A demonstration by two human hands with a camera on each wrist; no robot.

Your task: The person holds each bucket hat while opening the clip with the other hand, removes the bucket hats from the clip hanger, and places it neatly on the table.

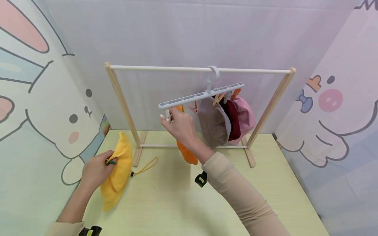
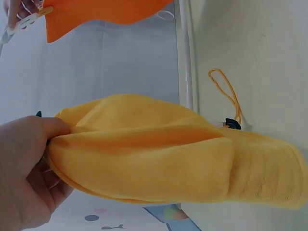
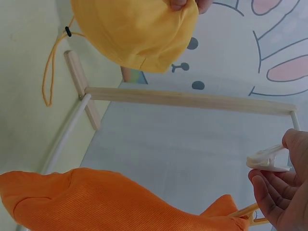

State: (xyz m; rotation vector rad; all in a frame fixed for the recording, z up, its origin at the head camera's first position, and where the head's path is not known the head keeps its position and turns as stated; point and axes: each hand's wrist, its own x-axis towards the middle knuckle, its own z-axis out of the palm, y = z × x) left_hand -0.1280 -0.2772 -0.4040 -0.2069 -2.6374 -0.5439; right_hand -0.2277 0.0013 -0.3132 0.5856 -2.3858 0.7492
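Observation:
My left hand [image 1: 95, 172] grips a yellow bucket hat [image 1: 118, 177] by its crown, to the left of the rack; a bit of green shows at the fingers. The hat hangs folded, brim down, in the left wrist view. With thumb and fingers, my right hand [image 1: 181, 126] pinches a white clothespin [image 3: 267, 159] at the left end of the grey clip hanger [image 1: 198, 96]. Just right of it, an orange hat [image 3: 96, 202] hangs from a yellow clothespin [image 3: 248, 211], partly hidden by my right hand and wrist in the head view.
The hanger hooks over the white bar [image 1: 153, 68] of a wooden rack [image 1: 122, 105]. Grey [image 1: 211, 121], dark red [image 1: 233, 121] and pink hats [image 1: 243, 113] hang on its right half. A pink clothespin [image 1: 194, 107] holds nothing visible. The yellow hat's cord [image 1: 147, 166] dangles near the rack's left foot.

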